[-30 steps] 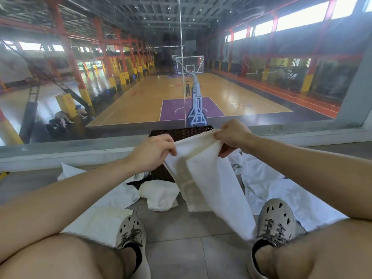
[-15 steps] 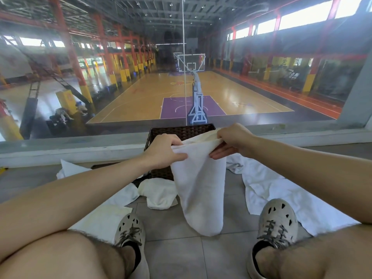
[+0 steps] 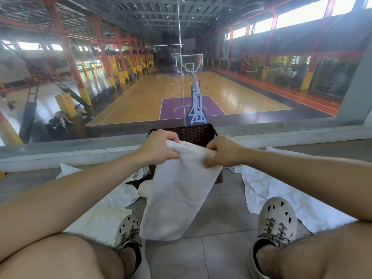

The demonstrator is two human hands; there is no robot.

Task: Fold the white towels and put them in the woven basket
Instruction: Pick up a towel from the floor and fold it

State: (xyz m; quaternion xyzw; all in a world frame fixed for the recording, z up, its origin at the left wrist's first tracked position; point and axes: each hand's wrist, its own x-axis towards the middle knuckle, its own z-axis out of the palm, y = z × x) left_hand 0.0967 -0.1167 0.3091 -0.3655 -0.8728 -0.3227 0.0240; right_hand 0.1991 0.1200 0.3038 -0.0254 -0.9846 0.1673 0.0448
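Drawn closer than half a second earlier, the right hand (image 3: 224, 152) sits nearer the left hand (image 3: 161, 149). Both sets of fingers are curled tight on the top edge of a white towel (image 3: 177, 198), which hangs doubled above the tiled floor (image 3: 221, 210). It screens most of the woven basket (image 3: 193, 132) just behind it, below the window ledge (image 3: 60, 156). A left spread towel (image 3: 112, 198) and a right spread towel (image 3: 267, 190) lie flat on the floor. A crumpled towel (image 3: 144, 191) lies half hidden beside the basket.
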